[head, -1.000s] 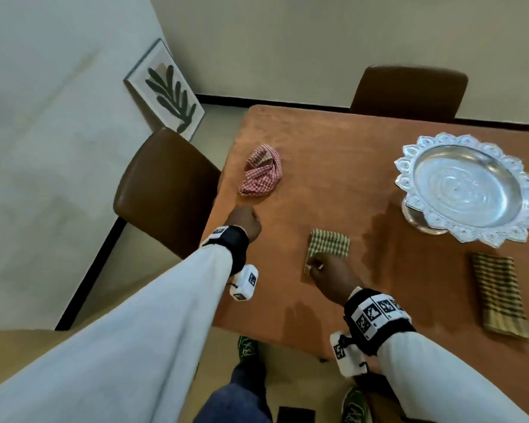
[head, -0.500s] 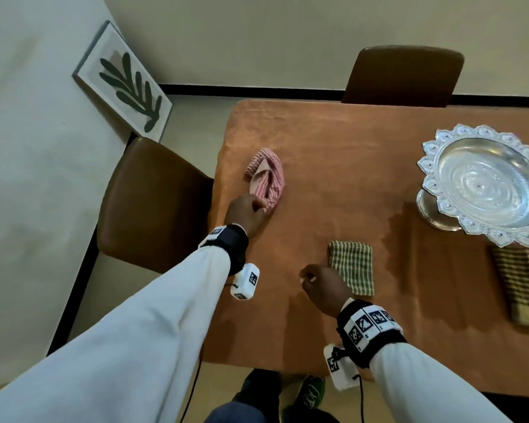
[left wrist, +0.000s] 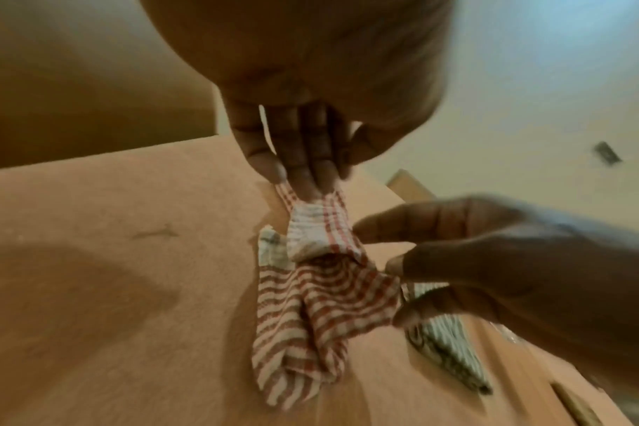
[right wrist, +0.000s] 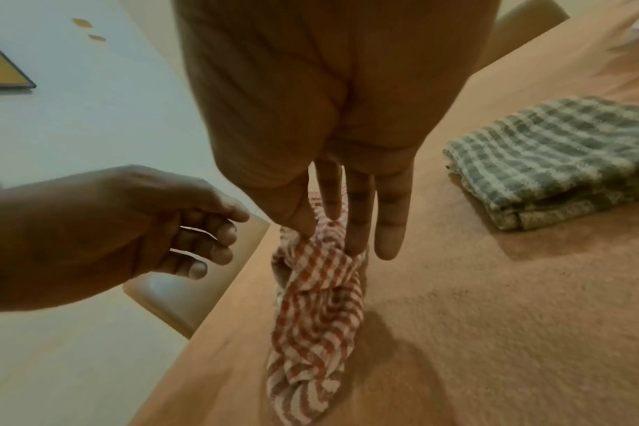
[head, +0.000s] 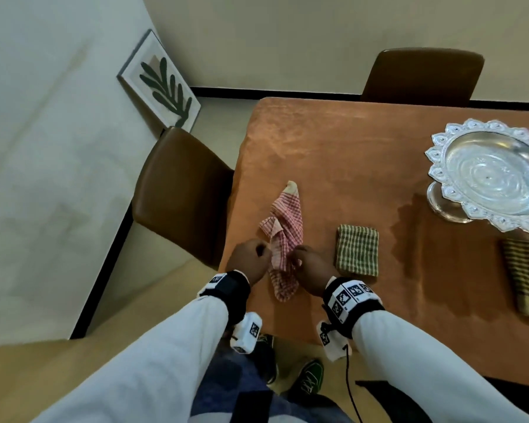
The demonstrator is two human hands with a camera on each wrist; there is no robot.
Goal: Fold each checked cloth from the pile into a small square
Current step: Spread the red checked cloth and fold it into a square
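**Red cloth taken up at the table's near edge, ready for opening out**

Pinched in the right grip (head: 310, 268), thumb against forefinger, clamped on an edge of the red checked cloth (head: 284, 239); other fingers straight, pointing down. Held so, probably, to lift one side free and find a corner before any fold. Left grip (head: 249, 259) just beside the same cloth, lower centre of the head view: fingertips at the cloth's end in the left wrist view, yet loosely curled and seemingly apart from it in the right wrist view, so cannot tell whether clamped or merely touching.

Lying crumpled and twisted lengthwise on the table (head: 348, 154), just left of centre in the head view, one end trailing toward the near edge. Red-and-white check, soft, thin, bunched into ropey folds; not yet flat, no square begun.

Set just to the right: green checked cloth (head: 357, 250), already folded into a small neat rectangle, likely parked there to leave working room. Farther right, a striped folded cloth (head: 526, 276) below the silver dish (head: 437, 154).
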